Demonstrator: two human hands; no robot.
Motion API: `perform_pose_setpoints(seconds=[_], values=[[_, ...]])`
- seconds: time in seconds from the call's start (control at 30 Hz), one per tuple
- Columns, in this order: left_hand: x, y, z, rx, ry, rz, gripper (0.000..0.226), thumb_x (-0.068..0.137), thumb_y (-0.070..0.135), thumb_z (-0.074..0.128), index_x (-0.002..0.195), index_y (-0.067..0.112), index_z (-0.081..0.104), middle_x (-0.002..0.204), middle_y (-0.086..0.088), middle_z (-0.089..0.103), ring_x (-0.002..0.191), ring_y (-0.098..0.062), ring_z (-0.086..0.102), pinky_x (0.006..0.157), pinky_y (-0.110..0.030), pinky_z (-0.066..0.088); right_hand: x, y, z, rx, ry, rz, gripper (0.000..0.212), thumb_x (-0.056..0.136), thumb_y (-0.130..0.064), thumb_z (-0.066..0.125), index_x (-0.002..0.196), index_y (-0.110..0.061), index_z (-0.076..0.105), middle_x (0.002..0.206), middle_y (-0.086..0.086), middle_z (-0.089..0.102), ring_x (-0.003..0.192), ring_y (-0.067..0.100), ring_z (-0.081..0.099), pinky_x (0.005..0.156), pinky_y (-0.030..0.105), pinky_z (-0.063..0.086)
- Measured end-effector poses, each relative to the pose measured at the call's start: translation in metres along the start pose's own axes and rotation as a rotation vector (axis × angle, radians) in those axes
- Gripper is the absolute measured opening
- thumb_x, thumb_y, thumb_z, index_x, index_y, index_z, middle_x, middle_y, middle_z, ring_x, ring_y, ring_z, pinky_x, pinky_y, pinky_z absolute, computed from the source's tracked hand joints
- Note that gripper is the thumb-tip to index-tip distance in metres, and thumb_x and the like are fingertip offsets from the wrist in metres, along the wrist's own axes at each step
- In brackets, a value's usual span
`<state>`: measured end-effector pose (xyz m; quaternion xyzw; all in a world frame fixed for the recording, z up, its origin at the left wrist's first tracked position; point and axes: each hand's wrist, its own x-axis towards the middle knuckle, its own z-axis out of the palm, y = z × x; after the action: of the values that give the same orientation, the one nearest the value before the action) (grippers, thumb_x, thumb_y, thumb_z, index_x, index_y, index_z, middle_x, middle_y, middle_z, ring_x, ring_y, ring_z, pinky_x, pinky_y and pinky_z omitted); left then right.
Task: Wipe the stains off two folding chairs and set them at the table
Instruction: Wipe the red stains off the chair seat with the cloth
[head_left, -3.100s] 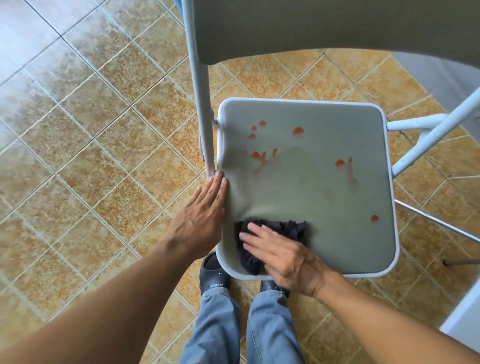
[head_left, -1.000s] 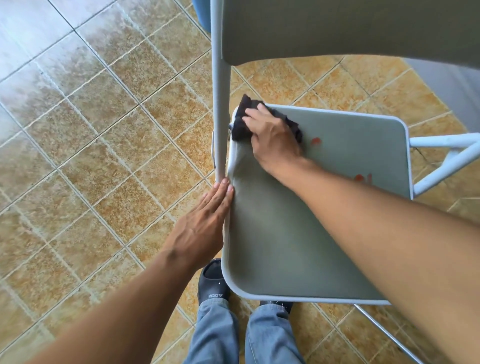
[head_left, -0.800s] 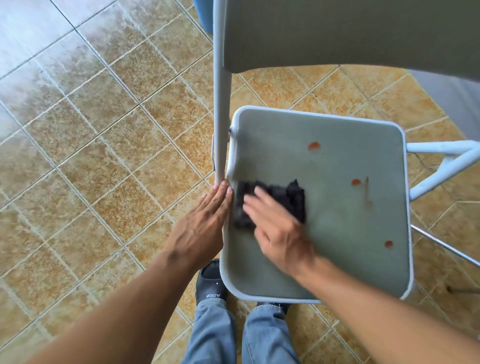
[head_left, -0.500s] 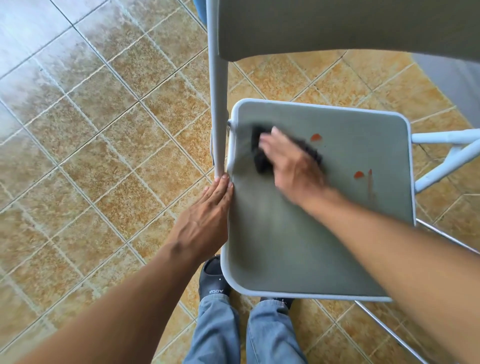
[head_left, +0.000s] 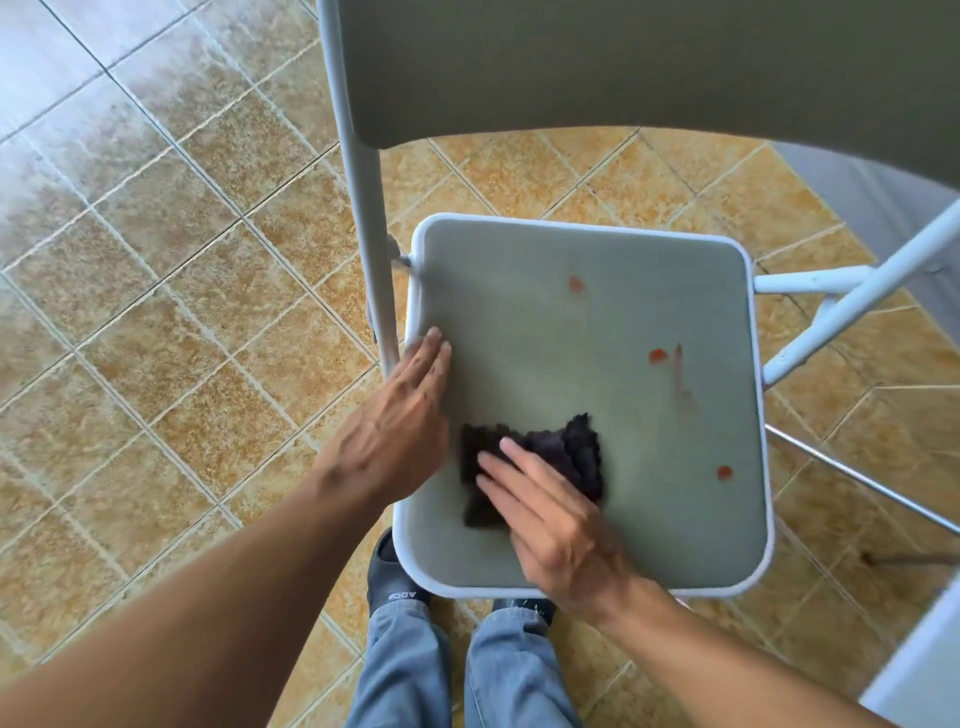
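**Wiping the seat: carry the cloth over to the far-side spots**

My right hand (head_left: 550, 514) lay flat and open on the dark cloth (head_left: 566, 457), fingers spread, pressing it down on the near-left part of the seat (head_left: 519, 322) rather than gripping it. My left hand (head_left: 400, 421) was open too, palm down over the seat's left rim beside the upright frame tube (head_left: 363, 208), steadying the folding chair (head_left: 623, 62) on the tiled floor (head_left: 156, 260).

The part of the seat around the cloth looked clean. Three reddish spots were left: one toward the back (head_left: 575, 283), one at mid-right with a faint smear beside it (head_left: 658, 355), and one near the right rim (head_left: 724, 472). All lay well apart from the cloth.

As I judged it, the step would go best by keeping the palm flat, so the cloth stayed spread, and sweeping it right across each spot with firm pressure. The smear would likely need a second pass, and a fresh fold of cloth would avoid spreading red about. The left hand should brace the rim, since a folding seat may tip or slide under a sideways push. No second chair and no desk were in view.
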<state>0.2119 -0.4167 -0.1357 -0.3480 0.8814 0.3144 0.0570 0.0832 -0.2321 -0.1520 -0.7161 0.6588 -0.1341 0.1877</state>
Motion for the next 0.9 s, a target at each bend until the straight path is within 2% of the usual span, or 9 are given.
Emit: perform_pose_setpoints(seconds=[0.1, 0.2, 0.23, 0.37, 0.5, 0.6, 0.67, 0.77, 0.9], values=[[0.014, 0.002, 0.002, 0.026, -0.031, -0.045, 0.071, 0.091, 0.004, 0.039, 0.152, 0.006, 0.002, 0.160, -0.010, -0.008, 0.147, -0.018, -0.010, 0.119, -0.032, 0.004, -0.010, 0.024, -0.013, -0.025, -0.100, -0.147, 0.045, 0.089, 0.009, 0.054, 0.133, -0.001, 0.058, 0.147, 0.012, 0.049, 0.143, 0.029, 0.038, 0.109, 0.043, 0.042], [0.020, -0.002, 0.007, 0.048, -0.035, -0.046, 0.070, 0.091, 0.004, 0.041, 0.151, 0.002, 0.004, 0.159, -0.013, -0.008, 0.147, -0.022, -0.010, 0.120, -0.034, 0.002, 0.029, 0.076, -0.023, -0.121, -0.083, -0.186, 0.043, 0.098, 0.005, 0.032, 0.134, 0.002, 0.056, 0.147, 0.016, 0.049, 0.140, 0.033, 0.041, 0.114, 0.045, 0.036], [0.020, -0.003, 0.009, 0.056, -0.035, -0.036, 0.071, 0.091, 0.003, 0.042, 0.151, 0.001, 0.004, 0.159, -0.014, -0.007, 0.146, -0.022, -0.011, 0.119, -0.034, 0.000, 0.052, 0.099, -0.025, -0.160, -0.063, -0.139, 0.046, 0.098, 0.005, 0.028, 0.134, 0.002, 0.056, 0.145, 0.017, 0.050, 0.139, 0.035, 0.043, 0.115, 0.045, 0.034], [0.020, -0.004, 0.014, 0.072, -0.050, -0.034, 0.070, 0.093, 0.004, 0.041, 0.151, 0.002, 0.002, 0.159, -0.014, -0.009, 0.144, -0.021, -0.016, 0.116, -0.031, -0.006, 0.146, 0.174, -0.049, -0.164, 0.045, 0.218, 0.053, 0.088, 0.012, 0.040, 0.138, -0.002, 0.053, 0.149, 0.015, 0.046, 0.142, 0.037, 0.037, 0.120, 0.040, 0.024], [0.022, -0.001, 0.014, 0.051, -0.061, -0.073, 0.070, 0.092, 0.004, 0.040, 0.151, 0.002, 0.004, 0.159, -0.013, -0.008, 0.146, -0.022, -0.011, 0.116, -0.028, -0.005, 0.167, 0.169, -0.052, -0.084, 0.095, 0.450, 0.051, 0.088, 0.005, 0.040, 0.136, -0.003, 0.056, 0.150, 0.012, 0.046, 0.143, 0.032, 0.036, 0.120, 0.029, 0.021], [0.025, 0.000, 0.011, 0.009, -0.069, -0.123, 0.072, 0.089, 0.006, 0.041, 0.152, 0.006, 0.006, 0.160, -0.008, -0.008, 0.147, -0.016, -0.010, 0.117, -0.026, 0.000, 0.104, 0.119, -0.024, -0.039, 0.142, 0.366, 0.047, 0.093, -0.003, 0.031, 0.130, 0.003, 0.059, 0.143, 0.018, 0.053, 0.138, 0.037, 0.043, 0.119, 0.035, 0.024], [0.027, -0.001, 0.009, 0.005, -0.074, -0.132, 0.072, 0.089, 0.007, 0.041, 0.153, 0.007, 0.008, 0.161, -0.006, -0.006, 0.147, -0.014, -0.008, 0.119, -0.030, 0.005, 0.042, 0.070, -0.010, 0.023, 0.073, 0.239, 0.045, 0.101, -0.006, 0.026, 0.132, 0.002, 0.057, 0.146, 0.016, 0.050, 0.141, 0.034, 0.040, 0.117, 0.042, 0.030], [0.027, -0.001, 0.008, 0.014, -0.083, -0.124, 0.073, 0.088, 0.006, 0.042, 0.152, 0.007, 0.008, 0.160, -0.006, -0.007, 0.147, -0.015, -0.008, 0.120, -0.035, 0.011, -0.045, 0.007, -0.008, 0.013, -0.100, -0.021, 0.044, 0.099, 0.001, 0.032, 0.136, -0.001, 0.055, 0.151, 0.012, 0.044, 0.145, 0.028, 0.034, 0.112, 0.042, 0.039], [0.025, 0.001, 0.009, 0.020, -0.106, -0.130, 0.073, 0.090, 0.006, 0.040, 0.152, 0.007, 0.001, 0.160, -0.005, -0.013, 0.146, -0.015, -0.014, 0.119, -0.029, 0.001, -0.064, 0.026, -0.020, -0.009, -0.194, -0.241, 0.040, 0.099, 0.000, 0.039, 0.134, -0.003, 0.058, 0.150, 0.010, 0.046, 0.144, 0.028, 0.037, 0.111, 0.041, 0.040]])
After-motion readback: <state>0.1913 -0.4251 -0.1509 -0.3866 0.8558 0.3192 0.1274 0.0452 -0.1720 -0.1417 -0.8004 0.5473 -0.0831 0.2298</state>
